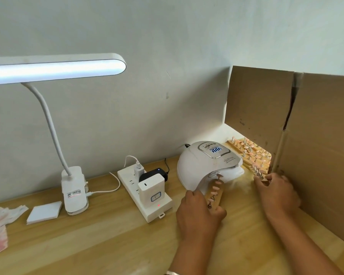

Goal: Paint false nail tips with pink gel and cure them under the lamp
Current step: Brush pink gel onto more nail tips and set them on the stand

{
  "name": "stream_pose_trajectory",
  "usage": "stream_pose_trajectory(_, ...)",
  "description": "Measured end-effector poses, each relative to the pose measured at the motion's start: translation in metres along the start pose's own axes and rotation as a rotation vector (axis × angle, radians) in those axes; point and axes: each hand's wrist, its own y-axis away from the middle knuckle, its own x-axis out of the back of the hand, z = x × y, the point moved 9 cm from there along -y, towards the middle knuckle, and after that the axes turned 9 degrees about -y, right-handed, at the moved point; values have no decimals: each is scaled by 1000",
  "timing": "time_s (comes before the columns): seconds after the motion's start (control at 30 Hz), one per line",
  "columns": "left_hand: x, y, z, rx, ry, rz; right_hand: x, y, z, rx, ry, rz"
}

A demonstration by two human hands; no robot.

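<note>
My left grip (199, 213) is clamped round the near end of a wooden strip (220, 195) of pink nail tips (214, 188). Its long axis runs away from me, far end in the mouth of the lamp (197, 165). My right grip (276, 191) pinches a second strip (257, 172) on the tabletop (107, 235), just beside the cardboard (316, 155).
</note>
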Motion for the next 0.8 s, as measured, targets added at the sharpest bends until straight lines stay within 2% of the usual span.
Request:
stream_pose_trajectory(0.17, -3, -12, 16, -10, -36, 21, -12, -4, -7, 6, -2, -4)
stream_pose_trajectory(0.3, -9, -18, 17, -16, -63, 52, -7, -5, -10, 95, -168, 107)
stream_pose_trajectory(0.5, -4, -23, 23, -63, -122, 133, -4, -3, -13, 140, -147, 179)
stream_pose_trajectory(0.63, -8, -19, 20, -44, -123, 121, 0, -1, -13, 161, -178, 224)
stream_pose_trajectory(0.8, -8, -17, 21, -120, -131, 89, 3, 4, -21, 250, -174, 264)
